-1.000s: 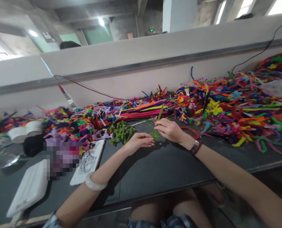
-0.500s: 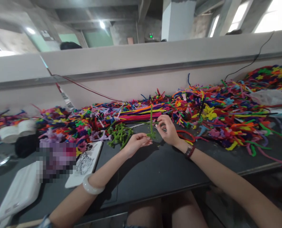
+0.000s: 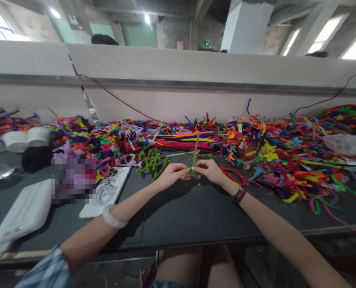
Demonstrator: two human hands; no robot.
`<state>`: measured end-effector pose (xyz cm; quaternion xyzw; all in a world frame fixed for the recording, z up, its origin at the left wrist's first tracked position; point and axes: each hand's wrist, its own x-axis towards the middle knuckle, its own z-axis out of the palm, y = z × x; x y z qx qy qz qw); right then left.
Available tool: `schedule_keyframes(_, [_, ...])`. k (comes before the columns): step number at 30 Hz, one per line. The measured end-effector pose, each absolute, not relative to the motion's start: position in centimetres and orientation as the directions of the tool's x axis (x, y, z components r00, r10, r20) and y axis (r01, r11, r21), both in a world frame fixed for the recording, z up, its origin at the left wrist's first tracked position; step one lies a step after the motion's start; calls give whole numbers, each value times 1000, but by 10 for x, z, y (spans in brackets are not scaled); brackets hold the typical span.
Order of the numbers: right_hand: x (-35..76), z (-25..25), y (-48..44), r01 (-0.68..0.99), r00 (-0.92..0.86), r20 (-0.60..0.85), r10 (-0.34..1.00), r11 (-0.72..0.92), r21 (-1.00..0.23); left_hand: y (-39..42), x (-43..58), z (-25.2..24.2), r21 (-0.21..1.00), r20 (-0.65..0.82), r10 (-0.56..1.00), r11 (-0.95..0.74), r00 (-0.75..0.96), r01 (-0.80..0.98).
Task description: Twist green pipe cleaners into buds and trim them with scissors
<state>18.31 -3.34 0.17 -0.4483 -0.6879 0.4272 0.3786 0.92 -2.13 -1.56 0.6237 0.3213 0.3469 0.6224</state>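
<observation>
Between my two hands stands a green pipe cleaner piece point(image 3: 196, 149), its stem pointing up and its lower end bent into small loops. My left hand point(image 3: 175, 174) pinches the looped end from the left. From the right, my right hand point(image 3: 209, 170) has thumb and forefinger closed on the same lower end, so the fingertips of both hands nearly meet. Part of the loops is hidden behind the fingers. Just left of my left hand lies a pile of bent green pipe cleaner pieces point(image 3: 153, 163) on the dark table point(image 3: 178, 216).
Heaps of multicoloured pipe cleaners point(image 3: 286, 156) line the white partition point(image 3: 165, 66). A bundle of straight ones point(image 3: 184, 141) lies behind my hands. At the left are a phone point(image 3: 108, 192), a white power bank point(image 3: 24, 210) and white cups point(image 3: 27, 139). A red loop point(image 3: 234, 176) lies right.
My right hand has come down and left from beside the upright stem to the looped lower end. My left hand still holds the piece. The head view has shifted slightly.
</observation>
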Motion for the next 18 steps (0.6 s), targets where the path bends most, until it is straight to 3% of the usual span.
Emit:
schedule_keyframes(8, [187, 5, -34, 316, -477, 24, 878, 197, -928, -24, 6, -13, 961, 130, 774, -251, 620, 112])
schedule_keyframes(18, [187, 0, -31, 201, -337, 89, 937, 164, -966, -25, 9, -17, 988, 78, 822, -141, 564, 68])
